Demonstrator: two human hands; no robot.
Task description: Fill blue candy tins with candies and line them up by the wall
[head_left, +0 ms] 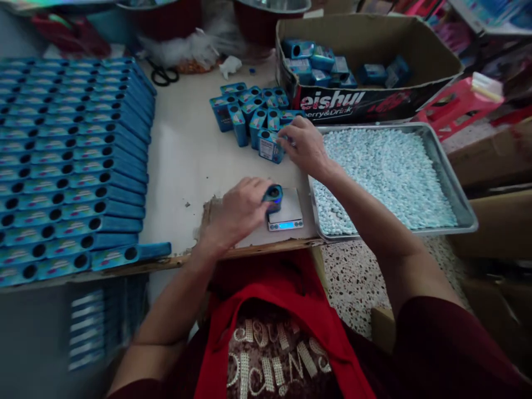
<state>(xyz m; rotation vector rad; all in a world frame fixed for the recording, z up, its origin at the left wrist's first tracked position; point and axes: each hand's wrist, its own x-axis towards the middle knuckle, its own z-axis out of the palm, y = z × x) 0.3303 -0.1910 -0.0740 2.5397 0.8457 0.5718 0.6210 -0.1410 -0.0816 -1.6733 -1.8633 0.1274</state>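
Note:
My left hand (245, 208) is closed around a small blue box (272, 199) with a dark round opening on top, at the left part of a small digital scale (291, 209) whose display glows blue. Farther back, my right hand (302, 143) has its fingers bent at the right side of another blue box (268, 147) with a white label. That box stands at the front of a cluster of upright blue boxes (257, 119). Whether the right fingers grip it cannot be made out.
Rows of blue boxes (95, 160) fill the table's left side. A metal tray (467, 208) of pale blue pieces (386, 172) lies right. Behind it stands a cardboard box (369, 39) holding blue boxes. Black scissors (164, 76) and a red stool (455, 108) are farther off.

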